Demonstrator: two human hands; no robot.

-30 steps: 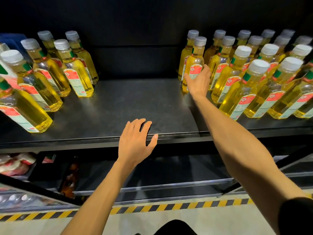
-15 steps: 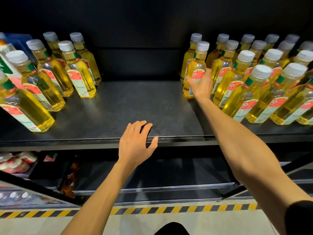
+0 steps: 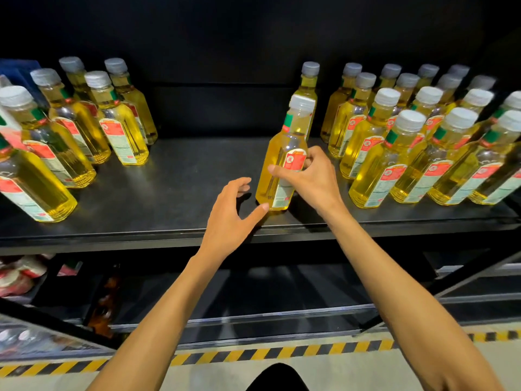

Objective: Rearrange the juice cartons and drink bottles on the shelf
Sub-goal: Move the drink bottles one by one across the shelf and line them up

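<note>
A yellow drink bottle (image 3: 277,165) with a white cap and a red and white label stands near the front middle of the black shelf (image 3: 174,182). My right hand (image 3: 313,179) grips its lower body from the right side. My left hand (image 3: 231,218) is open just left of the bottle's base, thumb tip touching or almost touching it. Several matching bottles (image 3: 408,153) crowd the right side of the shelf, and another group of bottles (image 3: 84,128) stands at the left. One bottle (image 3: 308,88) stands alone behind the held one.
A bare strip of shelf runs between the two bottle groups. A lower shelf (image 3: 253,300) below holds red and white packets (image 3: 19,275) at the left and a dark bottle (image 3: 105,303). A yellow and black striped strip (image 3: 253,354) marks the floor edge.
My right hand has pulled one bottle from the right group forward and left toward the shelf's front. My left hand has left the shelf edge and moved right and forward to the bottle's base.
</note>
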